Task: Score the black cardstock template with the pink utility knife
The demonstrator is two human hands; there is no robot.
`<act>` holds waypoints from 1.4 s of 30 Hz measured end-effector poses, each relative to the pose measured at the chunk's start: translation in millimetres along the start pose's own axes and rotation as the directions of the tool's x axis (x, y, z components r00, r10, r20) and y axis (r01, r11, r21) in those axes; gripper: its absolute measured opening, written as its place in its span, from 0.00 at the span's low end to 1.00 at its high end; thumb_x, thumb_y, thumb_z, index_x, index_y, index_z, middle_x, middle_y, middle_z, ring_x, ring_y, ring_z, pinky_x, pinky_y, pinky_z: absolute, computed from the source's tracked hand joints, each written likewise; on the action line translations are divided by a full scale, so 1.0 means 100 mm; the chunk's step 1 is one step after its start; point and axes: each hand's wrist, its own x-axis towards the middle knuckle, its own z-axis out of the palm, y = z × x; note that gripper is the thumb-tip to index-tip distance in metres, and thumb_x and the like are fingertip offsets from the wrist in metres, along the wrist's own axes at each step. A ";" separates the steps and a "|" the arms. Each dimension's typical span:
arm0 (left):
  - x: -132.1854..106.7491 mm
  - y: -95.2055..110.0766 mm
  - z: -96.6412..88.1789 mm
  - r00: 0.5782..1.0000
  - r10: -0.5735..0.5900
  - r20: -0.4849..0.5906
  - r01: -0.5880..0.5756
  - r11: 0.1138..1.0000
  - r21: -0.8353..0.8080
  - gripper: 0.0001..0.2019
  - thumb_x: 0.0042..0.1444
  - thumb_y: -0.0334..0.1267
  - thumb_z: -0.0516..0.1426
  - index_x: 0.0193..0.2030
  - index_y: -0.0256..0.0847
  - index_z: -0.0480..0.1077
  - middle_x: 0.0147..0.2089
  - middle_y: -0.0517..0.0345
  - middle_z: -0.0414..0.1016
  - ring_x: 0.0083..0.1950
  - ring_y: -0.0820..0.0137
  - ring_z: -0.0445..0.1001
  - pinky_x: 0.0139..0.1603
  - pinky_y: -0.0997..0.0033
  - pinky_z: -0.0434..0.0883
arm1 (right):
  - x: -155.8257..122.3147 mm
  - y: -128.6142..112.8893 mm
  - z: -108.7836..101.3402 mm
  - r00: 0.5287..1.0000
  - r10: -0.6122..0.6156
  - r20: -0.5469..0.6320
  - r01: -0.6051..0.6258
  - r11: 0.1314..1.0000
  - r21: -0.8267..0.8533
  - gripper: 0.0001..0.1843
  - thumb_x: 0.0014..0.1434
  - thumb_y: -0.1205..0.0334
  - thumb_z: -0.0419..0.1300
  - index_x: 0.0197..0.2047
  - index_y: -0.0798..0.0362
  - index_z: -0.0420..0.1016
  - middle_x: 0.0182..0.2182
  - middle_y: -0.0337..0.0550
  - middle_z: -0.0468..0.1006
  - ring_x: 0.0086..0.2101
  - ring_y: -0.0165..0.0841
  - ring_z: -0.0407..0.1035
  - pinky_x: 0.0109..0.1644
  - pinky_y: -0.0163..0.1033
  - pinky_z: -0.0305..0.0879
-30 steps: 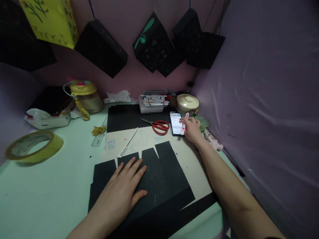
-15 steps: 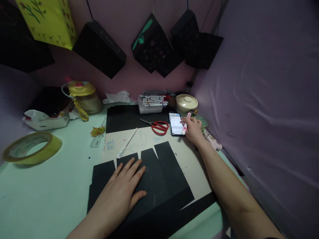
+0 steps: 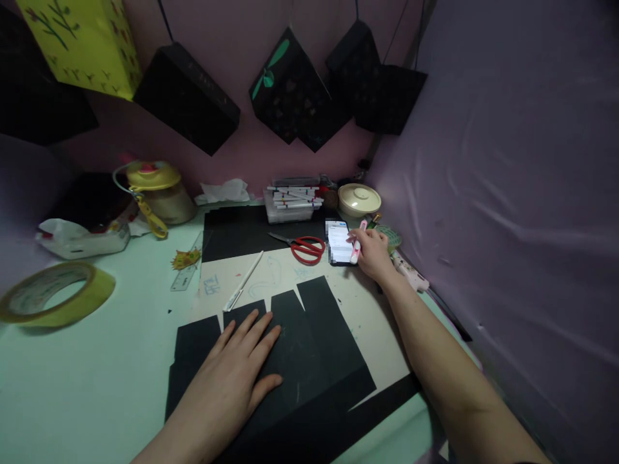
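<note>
My left hand (image 3: 236, 377) lies flat with fingers spread on a black card sheet (image 3: 314, 348) that has slits cut into its far edge. At the right, my right hand (image 3: 373, 252) holds a pink-and-white utility knife (image 3: 357, 242) between thumb and fingers. A fingertip of that hand is over the lit screen of a phone (image 3: 339, 243); whether it touches cannot be told. Left of the phone are red-handled scissors (image 3: 307, 250), blades slightly apart. A white pen (image 3: 244, 280) lies on the pale drawn-on board (image 3: 382, 345) just beyond the black card.
A roll of yellow tape (image 3: 99, 293), a clear ruler (image 3: 182, 278) and a yellow-lidded jar (image 3: 167, 196) are on the left. Behind stand a box of markers (image 3: 290, 212) and a cream lidded bowl (image 3: 359, 201). Black paper boxes (image 3: 191, 96) hang above.
The whole view has shifted slightly, with things appearing a little further left. Both hands keep nearly the same places, the left on the card and the right at the phone.
</note>
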 end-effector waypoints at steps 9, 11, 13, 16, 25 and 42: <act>0.00 -0.02 0.05 0.998 0.017 -0.055 -0.017 1.000 -0.007 0.29 0.59 0.53 0.56 0.65 0.47 0.63 0.70 0.53 0.56 0.69 0.49 0.56 0.63 0.41 0.63 | 0.00 0.01 0.02 1.000 -0.004 0.025 0.005 1.000 -0.021 0.16 0.60 0.62 0.53 0.50 0.50 0.73 0.42 0.51 0.78 0.47 0.42 0.64 0.54 0.47 0.46; 0.00 -0.02 0.05 0.999 0.016 -0.052 -0.017 1.000 -0.011 0.29 0.59 0.53 0.56 0.65 0.47 0.63 0.70 0.52 0.56 0.69 0.49 0.56 0.63 0.41 0.63 | 0.00 0.02 0.02 1.000 -0.004 0.031 0.005 1.000 -0.030 0.16 0.60 0.62 0.53 0.50 0.50 0.72 0.43 0.52 0.78 0.48 0.43 0.64 0.54 0.47 0.46; -0.01 -0.02 0.04 0.999 0.015 -0.041 -0.016 1.000 -0.013 0.29 0.59 0.53 0.56 0.65 0.46 0.63 0.70 0.52 0.56 0.69 0.49 0.56 0.63 0.41 0.63 | 0.01 0.03 0.03 0.999 -0.003 0.042 0.005 0.999 -0.041 0.16 0.61 0.61 0.53 0.51 0.51 0.72 0.44 0.52 0.77 0.48 0.43 0.63 0.54 0.48 0.46; -0.01 -0.02 0.04 0.999 0.012 -0.052 -0.013 0.999 -0.036 0.29 0.59 0.53 0.56 0.65 0.47 0.63 0.70 0.53 0.56 0.69 0.50 0.56 0.63 0.42 0.62 | 0.01 0.04 0.05 0.998 -0.005 0.058 0.009 0.998 -0.064 0.16 0.61 0.61 0.53 0.52 0.50 0.72 0.45 0.52 0.77 0.49 0.43 0.63 0.54 0.48 0.47; 0.00 -0.02 0.03 0.999 0.017 -0.042 -0.017 1.000 -0.019 0.29 0.59 0.54 0.56 0.65 0.46 0.63 0.70 0.53 0.57 0.69 0.50 0.56 0.62 0.41 0.63 | 0.02 0.04 0.07 0.999 -0.003 0.035 0.003 1.000 -0.006 0.15 0.60 0.61 0.53 0.49 0.50 0.73 0.45 0.52 0.77 0.49 0.44 0.63 0.53 0.48 0.46; 0.00 -0.01 0.02 0.999 0.001 -0.032 -0.002 0.999 -0.034 0.29 0.59 0.54 0.56 0.65 0.47 0.63 0.70 0.54 0.56 0.70 0.50 0.55 0.63 0.42 0.62 | 0.00 -0.01 0.02 0.999 -0.009 0.032 0.009 1.000 -0.018 0.16 0.60 0.62 0.53 0.50 0.51 0.72 0.43 0.52 0.78 0.49 0.43 0.64 0.54 0.48 0.45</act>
